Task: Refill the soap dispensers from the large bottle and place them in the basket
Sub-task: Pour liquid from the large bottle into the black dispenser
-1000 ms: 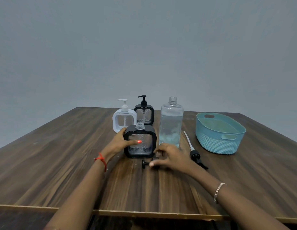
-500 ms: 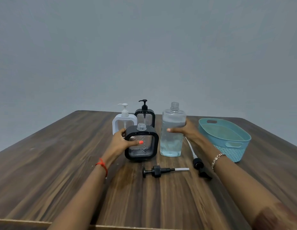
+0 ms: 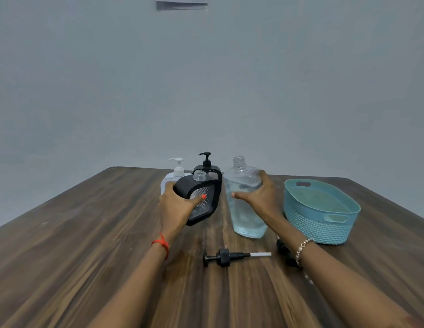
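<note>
Status: the refill is at its opening stage. The left hand (image 3: 175, 204) has its grip wrapped around a black-framed dispenser (image 3: 201, 200), tilted toward the right with its neck uncapped and raised off the surface (image 3: 88, 256). The right hand (image 3: 260, 200) has its grip clasped around the large bottle (image 3: 244, 209), which is uncapped, leans slightly left and holds clear liquid; no liquid is seen passing between the two necks, so pouring appears not yet begun.

A black pump head (image 3: 227, 256) lies on the surface in front of the bottle (presumably belonging to the opened dispenser). A second dark pump (image 3: 283, 249) lies partly hidden behind the right wrist. A white dispenser (image 3: 176, 176) and another black dispenser (image 3: 207, 166) stand behind, pumps fitted. The teal basket (image 3: 324, 223), right of the bottle, is empty: no dispenser has been placed.

The surface is dark wood-grain. The room shows a plain grey-blue wall (image 3: 206, 91).
</note>
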The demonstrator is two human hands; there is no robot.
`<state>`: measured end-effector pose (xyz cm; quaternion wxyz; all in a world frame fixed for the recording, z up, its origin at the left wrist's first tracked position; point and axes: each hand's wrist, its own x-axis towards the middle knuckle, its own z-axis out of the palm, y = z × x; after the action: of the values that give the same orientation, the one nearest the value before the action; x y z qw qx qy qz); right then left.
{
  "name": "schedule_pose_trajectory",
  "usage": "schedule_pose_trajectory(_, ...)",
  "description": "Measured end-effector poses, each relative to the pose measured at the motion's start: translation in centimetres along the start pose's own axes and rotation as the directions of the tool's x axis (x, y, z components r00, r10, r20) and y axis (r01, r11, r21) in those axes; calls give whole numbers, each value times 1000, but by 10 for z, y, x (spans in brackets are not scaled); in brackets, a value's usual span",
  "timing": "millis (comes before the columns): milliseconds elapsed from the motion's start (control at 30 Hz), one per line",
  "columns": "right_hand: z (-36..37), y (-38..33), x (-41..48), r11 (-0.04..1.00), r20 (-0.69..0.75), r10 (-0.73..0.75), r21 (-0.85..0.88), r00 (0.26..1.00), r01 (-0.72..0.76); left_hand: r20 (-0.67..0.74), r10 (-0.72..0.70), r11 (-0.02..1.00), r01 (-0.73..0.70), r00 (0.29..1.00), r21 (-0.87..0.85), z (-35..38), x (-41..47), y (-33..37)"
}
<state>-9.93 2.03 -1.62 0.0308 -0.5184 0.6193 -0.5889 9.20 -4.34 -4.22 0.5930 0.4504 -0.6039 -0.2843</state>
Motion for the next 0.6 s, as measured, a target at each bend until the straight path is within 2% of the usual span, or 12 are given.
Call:
schedule_pose_trajectory(267, -16, -32, 7, 925, 16, -248, -294, 969, 242, -51, 40, 997, -36, 998, 74, 5, -8, 17)
schedule_pose_trajectory(433, -23, -34, 9, 839, 54, -317, -450, 947, 306, -18, 46, 994, -44, 999, 95, 6, -16, 28)
schedule_pose_trajectory(600, -27, -28, 7, 763, 48, -405, -533, 913, 366, -2, 54, 993, -53, 999, 105, 7, -24, 36)
